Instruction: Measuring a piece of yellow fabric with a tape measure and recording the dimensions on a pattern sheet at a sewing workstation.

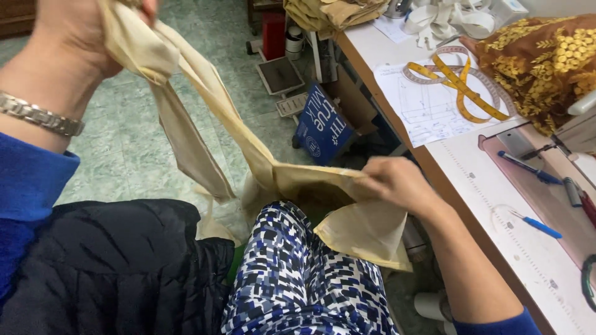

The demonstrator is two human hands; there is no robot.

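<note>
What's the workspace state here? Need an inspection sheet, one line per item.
Surface: white worktable at right, ruler markings along its edge.
Job's things: cream fabric piece stretched between both hands over the lap.
Clutter: yellow tape measure, paper pattern sheet, blue pens, brown-gold lace fabric.
Grips: left hand raised, shut on fabric; right hand pinching its lower edge.
Cables: nothing seen.
Surroundings: green tiled floor, blue carton.

The cream cloth strip (pixel 205 124) looks thin, matt and soft, creased where it is held. The wristband (pixel 37 115) is shiny linked metal. The yellow measuring tape (pixel 462 84) is glossy; the pattern sheet (pixel 428 108) beneath is matt paper. The table (pixel 496 205) is smooth and white.
</note>
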